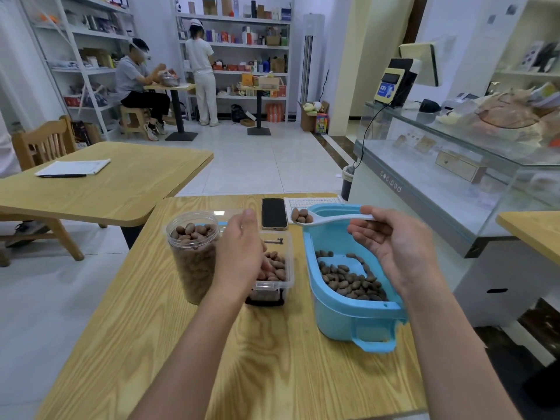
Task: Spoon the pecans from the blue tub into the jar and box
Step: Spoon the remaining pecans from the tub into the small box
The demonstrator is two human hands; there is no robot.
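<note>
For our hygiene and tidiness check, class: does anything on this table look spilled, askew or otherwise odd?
Nothing is spilled. One oddity: the left hand reaches into the clear box, bare fingers among the pecans, while the right hand holds the loaded white spoon over the blue tub. The jar stands upright.

The worktop [212,359] lies bare along its near edge. Jar [194,256], box [274,268] and tub [348,310] crowd mid-worktop, narrow gaps between; a phone [274,213] blocks the far edge.

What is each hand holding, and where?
The right hand holds the white spoon by its handle end; the left hand holds nothing visible.
</note>
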